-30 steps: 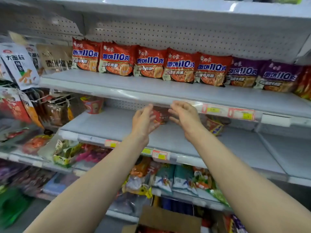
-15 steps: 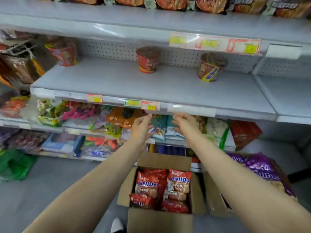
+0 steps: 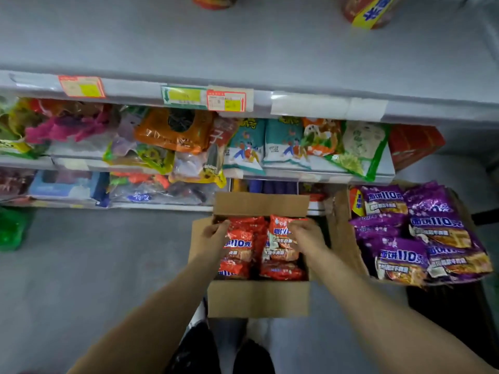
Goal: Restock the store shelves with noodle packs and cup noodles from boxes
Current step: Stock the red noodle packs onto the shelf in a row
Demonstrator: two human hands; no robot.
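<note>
Hands dropped from shelf into box, seemingly gripping red packs.

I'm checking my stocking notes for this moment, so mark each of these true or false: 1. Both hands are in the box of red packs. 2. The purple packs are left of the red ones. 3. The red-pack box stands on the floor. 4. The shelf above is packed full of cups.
1. True: the left hand and right hand are on red packs in the box.
2. False: the purple packs lie to the right.
3. True.
4. False: the shelf is mostly bare; only two cups show.
</note>
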